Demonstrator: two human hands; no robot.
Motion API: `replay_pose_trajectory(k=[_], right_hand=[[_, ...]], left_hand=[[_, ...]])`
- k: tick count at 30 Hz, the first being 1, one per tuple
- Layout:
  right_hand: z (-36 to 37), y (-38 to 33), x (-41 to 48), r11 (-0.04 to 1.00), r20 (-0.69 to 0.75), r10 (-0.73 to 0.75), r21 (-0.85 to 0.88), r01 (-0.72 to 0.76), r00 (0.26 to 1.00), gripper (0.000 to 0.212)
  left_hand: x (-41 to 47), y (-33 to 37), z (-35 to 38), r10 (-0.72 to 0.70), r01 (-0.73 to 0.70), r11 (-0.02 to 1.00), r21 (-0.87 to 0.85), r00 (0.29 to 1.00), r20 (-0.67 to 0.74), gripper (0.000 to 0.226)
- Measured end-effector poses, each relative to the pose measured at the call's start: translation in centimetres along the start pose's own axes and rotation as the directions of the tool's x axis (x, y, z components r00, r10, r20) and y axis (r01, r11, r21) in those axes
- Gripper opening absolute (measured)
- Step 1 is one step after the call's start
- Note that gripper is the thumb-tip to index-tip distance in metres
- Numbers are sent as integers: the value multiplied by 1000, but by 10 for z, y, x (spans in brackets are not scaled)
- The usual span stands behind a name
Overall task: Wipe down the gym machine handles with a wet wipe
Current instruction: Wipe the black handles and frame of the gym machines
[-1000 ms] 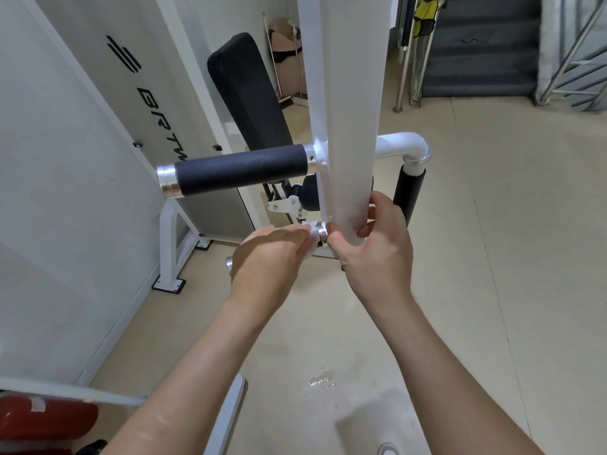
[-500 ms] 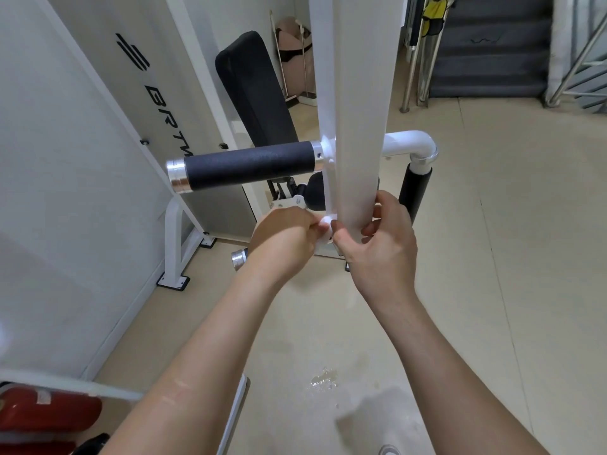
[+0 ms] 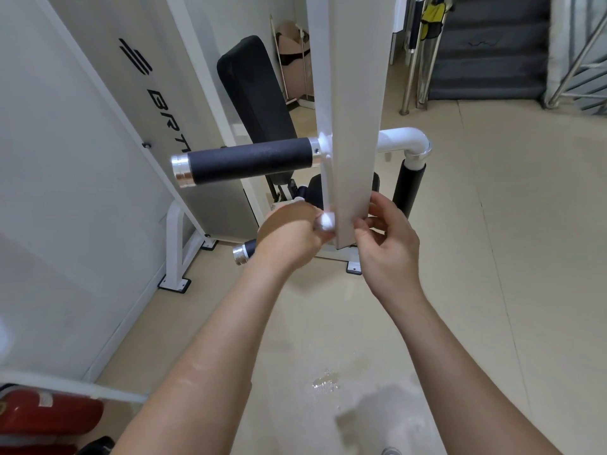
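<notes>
A white vertical bar (image 3: pixel 353 126) of the gym machine hangs in front of me. Two black foam handles stick out to its left: an upper handle (image 3: pixel 249 160) and a lower handle (image 3: pixel 244 252) of which only the chrome end shows. A third black handle (image 3: pixel 409 187) hangs at the right. My left hand (image 3: pixel 290 233) grips the lower handle with a white wet wipe (image 3: pixel 326 221) bunched at its fingertips beside the bar. My right hand (image 3: pixel 387 247) is beside the bar's lower end, fingers curled; what they hold is hidden behind the bar.
The machine's white shroud (image 3: pixel 108 133) stands at the left, its black back pad (image 3: pixel 256 103) behind the bar. A red object (image 3: pixel 42 418) lies at the bottom left. A wet patch (image 3: pixel 325 380) marks the tiled floor. Grey stairs (image 3: pixel 489 50) and metal railings rise at the back right.
Both hands stay at the bar's lower end. The right hand's fingers have loosened and moved slightly right of the bar. The view has shifted, so the chrome end of the lower handle shows more.
</notes>
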State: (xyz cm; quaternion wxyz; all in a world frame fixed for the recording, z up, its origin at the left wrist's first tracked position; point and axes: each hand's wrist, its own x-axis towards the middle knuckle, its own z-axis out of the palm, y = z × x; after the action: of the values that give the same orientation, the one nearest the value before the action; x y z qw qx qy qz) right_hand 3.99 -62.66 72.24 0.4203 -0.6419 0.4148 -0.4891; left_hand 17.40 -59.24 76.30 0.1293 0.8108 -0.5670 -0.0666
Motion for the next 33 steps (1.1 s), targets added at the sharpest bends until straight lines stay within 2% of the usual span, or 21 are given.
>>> replay_pose_trajectory(k=[2, 3, 4, 5, 6, 8, 10, 13, 16, 19, 21, 23, 25, 27, 28, 29, 31, 33], right_hand=[[2, 0, -2, 1000, -10, 0, -4, 0, 1000, 32], [3, 0, -3, 1000, -18, 3, -1, -3, 1000, 32], [3, 0, -4, 1000, -25, 4, 1, -4, 1000, 32], [2, 0, -4, 1000, -30, 6, -3, -6, 1000, 31], [2, 0, -4, 1000, -33, 7, -9, -8, 999, 31], [1, -1, -5, 1000, -36, 5, -11, -5, 999, 32], [-1, 0, -7, 1000, -39, 12, -11, -12, 999, 34], [-3, -2, -12, 1000, -34, 25, 5, -25, 999, 38], [-3, -5, -13, 999, -17, 47, 23, -46, 999, 43], [-5, -7, -14, 998, 26, 67, 7, -67, 997, 49], [-9, -10, -16, 996, 84, 85, 0, -85, 993, 51], [-13, -16, -21, 994, 128, 113, -13, -112, 985, 50], [-19, -28, -29, 991, 90, 131, -23, -130, 987, 43], [-26, -45, -40, 985, 73, 152, 65, -157, 986, 31], [-30, -56, -45, 966, 143, 188, 154, -209, 972, 24], [-34, -66, -50, 926, 271, 228, 237, -294, 935, 20], [-38, -82, -56, 853, 484, 233, 315, -417, 843, 18], [-37, -90, -56, 851, 517, 196, 332, -406, 833, 15]], left_hand=[[8, 2, -12, -77, 87, 994, -72, 988, 137, 35], [7, 4, -11, -84, 88, 996, -24, 988, 129, 32], [2, 5, -3, -43, 41, 995, 91, 999, 19, 23], [-6, 6, 11, 60, -20, 971, 238, 985, -163, 12], [-19, 5, 26, 143, -44, 939, 343, 952, -271, 14], [-33, -4, 51, 269, -95, 919, 384, 861, -432, 37], [-34, -16, 57, 343, -171, 917, 361, 801, -490, 41], [-39, -17, 48, 391, -244, 913, 327, 755, -527, 28], [-49, -15, 48, 386, -245, 916, 318, 758, -527, 16], [-52, -8, 42, 329, -231, 942, 244, 778, -536, 10], [-58, 2, 30, 202, -207, 977, 55, 808, -554, 12], [-72, 13, 14, 31, -160, 962, -222, 869, -494, 19], [-89, 22, 2, -106, -110, 832, -543, 930, -351, 20], [-104, 26, -10, -235, -48, 593, -804, 945, -229, 15], [-110, 27, -16, -290, -27, 464, -886, 940, -181, 11], [-115, 27, -22, -330, -12, 358, -933, 934, -139, 7], [-125, 27, -32, -352, -14, 252, -968, 930, -105, 4], [-132, 27, -40, -326, -35, 206, -978, 940, -103, 18]])
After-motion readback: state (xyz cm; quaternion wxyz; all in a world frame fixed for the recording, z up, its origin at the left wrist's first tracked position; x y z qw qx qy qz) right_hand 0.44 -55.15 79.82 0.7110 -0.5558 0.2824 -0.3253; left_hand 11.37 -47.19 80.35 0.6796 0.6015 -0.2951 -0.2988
